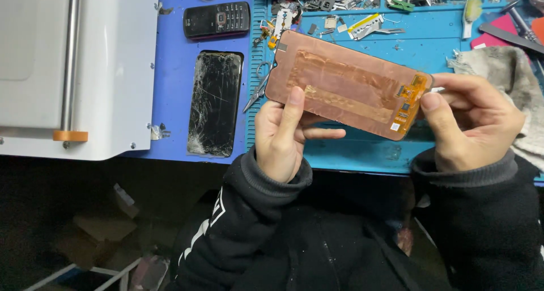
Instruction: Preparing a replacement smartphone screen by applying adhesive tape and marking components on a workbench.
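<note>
I hold a phone display panel (345, 81) back side up, its copper-coloured foil facing me, tilted above the blue work mat (430, 47). My left hand (283, 135) grips its lower left edge, thumb pressed on the foil. At the panel's right end, where an orange flex connector sits, my right hand (470, 121) pinches the edge between thumb and fingers. Both sleeves are dark.
A cracked black phone screen (214, 103) lies left of the mat, with a small keypad phone (216, 19) above it. Tweezers (258, 90) rest at the mat's left edge. Small parts and tools fill the mat's top trays. A white machine (79, 70) stands at far left, a grey cloth (510, 76) at right.
</note>
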